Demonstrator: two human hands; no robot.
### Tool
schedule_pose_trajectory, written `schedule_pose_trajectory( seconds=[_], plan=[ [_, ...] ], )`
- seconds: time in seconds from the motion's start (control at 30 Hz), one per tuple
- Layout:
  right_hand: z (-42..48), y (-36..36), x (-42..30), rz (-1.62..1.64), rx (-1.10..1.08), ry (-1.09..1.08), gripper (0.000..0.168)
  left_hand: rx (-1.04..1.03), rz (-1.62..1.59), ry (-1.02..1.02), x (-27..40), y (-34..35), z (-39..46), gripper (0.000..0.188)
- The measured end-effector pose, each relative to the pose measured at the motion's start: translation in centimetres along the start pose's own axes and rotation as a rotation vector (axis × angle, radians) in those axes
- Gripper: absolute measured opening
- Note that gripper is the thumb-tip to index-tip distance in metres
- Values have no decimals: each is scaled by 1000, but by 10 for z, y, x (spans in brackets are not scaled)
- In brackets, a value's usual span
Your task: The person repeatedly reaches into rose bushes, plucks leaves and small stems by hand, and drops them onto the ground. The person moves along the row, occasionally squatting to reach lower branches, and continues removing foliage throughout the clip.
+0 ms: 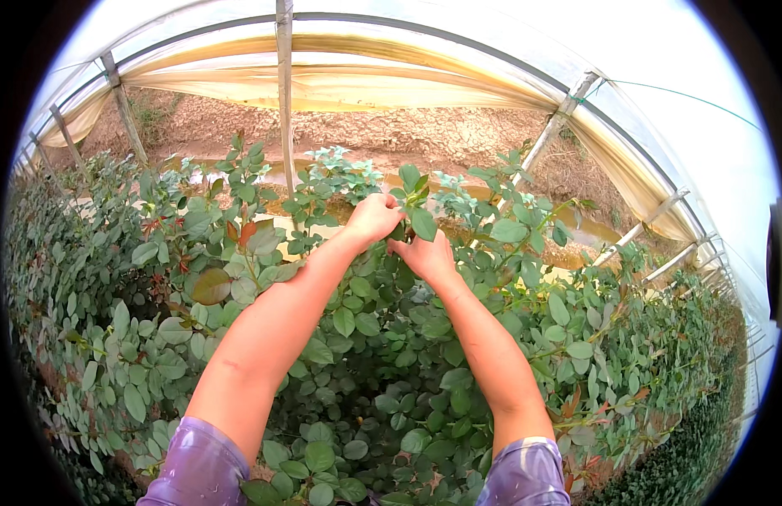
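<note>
Both arms reach forward over a dense bed of rose bushes [359, 329]. My left hand [377, 220] pinches a leafy rose shoot [422, 221] from its left side, close to the young leaves at the tip. Slightly lower and to the right, my right hand [428, 252] has its fingers closed at the stem of that same shoot. A broad green leaf hides part of its fingertips, and the stem between the hands is mostly covered. No tool is visible in either hand.
Wooden posts [285, 82] and a curved pipe support the plastic film of a greenhouse. A yellowish sheet [366, 85] hangs along its side. Beyond the bushes lie muddy water [587, 229] and a bare earth bank [416, 133]. Tall rose stems rise on both sides of my forearms.
</note>
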State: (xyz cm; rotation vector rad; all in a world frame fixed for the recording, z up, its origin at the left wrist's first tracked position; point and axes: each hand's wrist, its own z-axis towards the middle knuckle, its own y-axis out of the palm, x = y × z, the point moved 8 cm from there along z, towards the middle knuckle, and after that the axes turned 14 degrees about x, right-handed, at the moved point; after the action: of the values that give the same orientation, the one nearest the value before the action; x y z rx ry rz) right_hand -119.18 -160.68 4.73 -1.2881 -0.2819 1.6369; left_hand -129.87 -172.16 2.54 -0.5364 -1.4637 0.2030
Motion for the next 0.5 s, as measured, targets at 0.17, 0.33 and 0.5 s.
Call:
schedule_pose_trajectory(
  seconds=[0.17,0.33,0.5],
  plan=[
    [4,23,25,-216,85,67,33,13,-205,-139,-14,16,-6,26],
    [-13,47,24,-84,35,-6,36,373,57,-58,-14,-33,-44,32],
    [-3,71,161,951,-27,683,43,324,26,638,83,-49,-178,16]
  ],
)
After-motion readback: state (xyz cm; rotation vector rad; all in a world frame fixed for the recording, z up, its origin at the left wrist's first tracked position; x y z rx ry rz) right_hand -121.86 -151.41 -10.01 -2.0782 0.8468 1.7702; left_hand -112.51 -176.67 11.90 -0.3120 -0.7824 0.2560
